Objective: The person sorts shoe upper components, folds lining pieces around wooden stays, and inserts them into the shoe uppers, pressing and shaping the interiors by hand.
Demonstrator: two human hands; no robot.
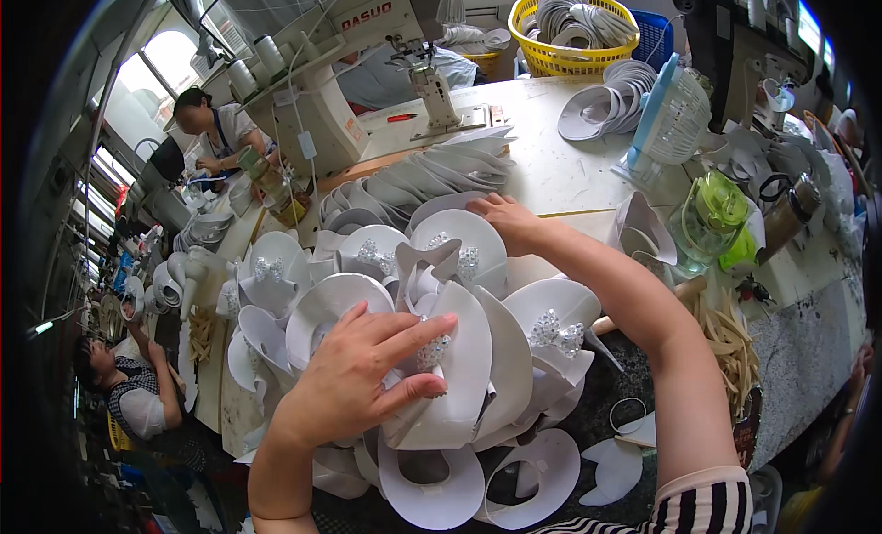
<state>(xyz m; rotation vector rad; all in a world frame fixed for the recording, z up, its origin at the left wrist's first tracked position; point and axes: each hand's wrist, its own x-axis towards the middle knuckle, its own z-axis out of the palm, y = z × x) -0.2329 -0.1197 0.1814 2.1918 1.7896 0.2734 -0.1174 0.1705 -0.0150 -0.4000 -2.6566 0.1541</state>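
Observation:
My left hand (363,369) lies over a heap of white shoe uppers, fingers apart, thumb and forefinger to either side of a sparkling rhinestone bow (433,354). Under that hand is a curved white shoe upper (450,401). Further off, my right hand (503,220) reaches across the pile, its fingers bent over the edge of a plain white shoe upper (445,206); the fingertips are partly hidden. That piece lies beside an overlapping row of white shoe uppers (413,177). Another bow-trimmed upper (554,335) sits to the right of the heap.
A sewing machine (436,102) stands behind the row. To the right are a blue fan (669,116), a green-lidded jug (707,217) and a dark flask (792,212). A yellow basket (574,56) of pieces is at the back. Two people (220,130) sit at left.

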